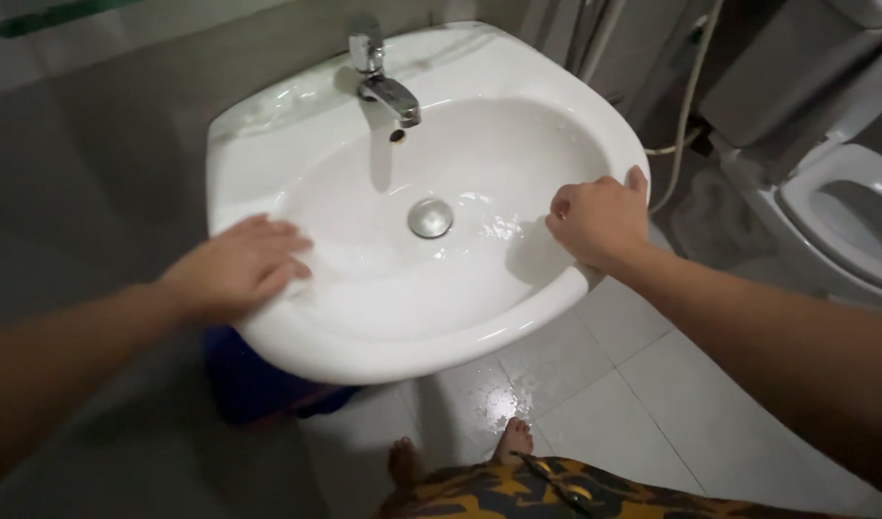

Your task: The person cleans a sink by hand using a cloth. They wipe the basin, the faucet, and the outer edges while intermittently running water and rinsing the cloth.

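A white wall-hung sink (297, 135) fills the middle of the view, wet inside, with a round metal drain (429, 218) and a chrome faucet (383, 85) at its back. My left hand (237, 266) lies flat on the sink's left rim, fingers spread over the edge into the bowl. My right hand (600, 219) rests inside the right rim with fingers curled; whether it pinches anything is unclear.
A white toilet (840, 207) with its seat down stands at the right. A hose (686, 106) hangs beside the sink. Under the sink sits a dark blue bucket (258, 384). The tiled floor (575, 384) is wet near my bare feet (460, 452).
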